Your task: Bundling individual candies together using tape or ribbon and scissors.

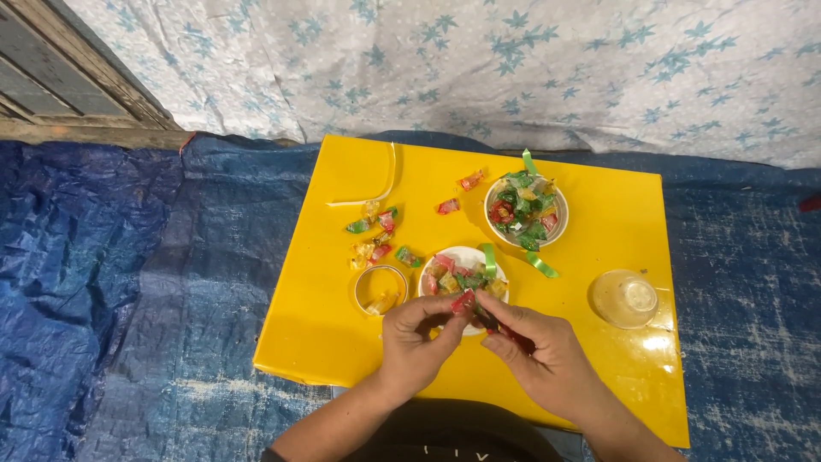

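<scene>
**Wrapped candy held over the near bowl**

Yellow table [599,214] sits on blue tarpaulin [128,282]. We note the left hand [416,342] and right hand [539,351] with fingers clamped on a red wrapped candy [463,301], held over the near bowl [462,257], likely so wrappers fall inside. At one o'clock stands a second bowl [526,210]; loose candies [376,239] lie at ten o'clock.

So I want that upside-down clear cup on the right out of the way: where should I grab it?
Take the clear cup from straight above, fingers around its round side wall. It stands mouth-down on the yellow board with its flat base up, so there is no rim to hook, and nothing crowds it. The right hand is nearest.
</scene>
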